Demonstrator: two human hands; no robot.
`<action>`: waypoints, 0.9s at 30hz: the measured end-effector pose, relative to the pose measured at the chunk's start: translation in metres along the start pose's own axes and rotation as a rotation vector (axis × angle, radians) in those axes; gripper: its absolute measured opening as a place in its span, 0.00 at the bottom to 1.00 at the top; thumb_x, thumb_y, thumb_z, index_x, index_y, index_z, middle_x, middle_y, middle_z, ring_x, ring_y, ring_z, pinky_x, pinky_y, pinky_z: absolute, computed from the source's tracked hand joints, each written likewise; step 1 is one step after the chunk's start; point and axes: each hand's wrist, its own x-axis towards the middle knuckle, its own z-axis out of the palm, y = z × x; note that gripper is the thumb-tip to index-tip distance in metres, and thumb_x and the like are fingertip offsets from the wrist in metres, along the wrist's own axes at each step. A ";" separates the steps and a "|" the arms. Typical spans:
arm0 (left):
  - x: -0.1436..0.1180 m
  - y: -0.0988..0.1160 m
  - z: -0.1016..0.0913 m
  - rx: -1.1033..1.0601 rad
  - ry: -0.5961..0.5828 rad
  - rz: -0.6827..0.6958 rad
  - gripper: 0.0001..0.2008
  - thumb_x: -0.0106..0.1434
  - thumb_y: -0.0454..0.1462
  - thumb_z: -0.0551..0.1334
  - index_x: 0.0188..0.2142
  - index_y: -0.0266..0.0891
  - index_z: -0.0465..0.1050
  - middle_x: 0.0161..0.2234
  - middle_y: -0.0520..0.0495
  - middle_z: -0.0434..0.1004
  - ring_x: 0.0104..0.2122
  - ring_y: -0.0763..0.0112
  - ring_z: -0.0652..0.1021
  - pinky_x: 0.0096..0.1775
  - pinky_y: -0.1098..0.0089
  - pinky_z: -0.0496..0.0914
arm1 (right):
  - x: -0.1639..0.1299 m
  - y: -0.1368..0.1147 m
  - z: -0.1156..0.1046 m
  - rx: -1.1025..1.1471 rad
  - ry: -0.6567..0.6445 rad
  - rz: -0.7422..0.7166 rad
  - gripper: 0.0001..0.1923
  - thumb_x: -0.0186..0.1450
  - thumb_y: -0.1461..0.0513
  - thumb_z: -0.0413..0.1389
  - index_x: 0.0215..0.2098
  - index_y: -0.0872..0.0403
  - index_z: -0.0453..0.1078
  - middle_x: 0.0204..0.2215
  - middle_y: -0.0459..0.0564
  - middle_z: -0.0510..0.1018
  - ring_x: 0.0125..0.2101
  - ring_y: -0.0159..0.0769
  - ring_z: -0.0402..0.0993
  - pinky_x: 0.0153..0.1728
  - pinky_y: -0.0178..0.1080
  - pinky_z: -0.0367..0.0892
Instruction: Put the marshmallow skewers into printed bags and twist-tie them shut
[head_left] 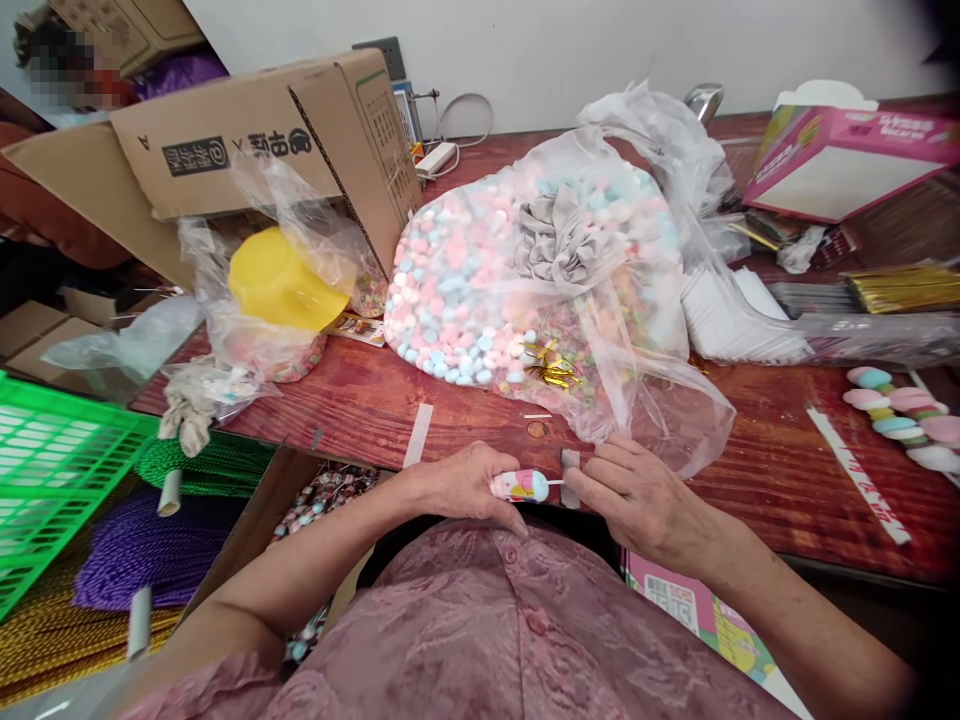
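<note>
My left hand (457,485) grips a small wrapped marshmallow candy on a stick (520,486), pink, white and blue, at the near edge of the red wooden table (757,450). My right hand (637,490) pinches the stick's end, next to a short strip of tape (570,476) stuck on the table edge. Just beyond both hands lies a big clear plastic bag (525,280) full of pastel marshmallows, with gold twist ties (553,372) inside its lower part.
A tilted cardboard box (255,130) and a bagged yellow bowl (281,280) stand at the left. A green crate (52,470) and spools of cord sit lower left. Finished candy skewers (900,410), gold ties (900,285) and a pink box (847,150) lie right.
</note>
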 end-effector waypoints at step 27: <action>0.018 0.005 0.014 -0.718 0.479 0.151 0.19 0.51 0.49 0.71 0.28 0.33 0.80 0.24 0.50 0.75 0.24 0.76 0.72 0.29 0.75 0.67 | 0.053 -0.003 0.025 0.168 0.186 0.152 0.23 0.65 0.73 0.42 0.57 0.55 0.57 0.41 0.55 0.71 0.44 0.41 0.70 0.43 0.45 0.71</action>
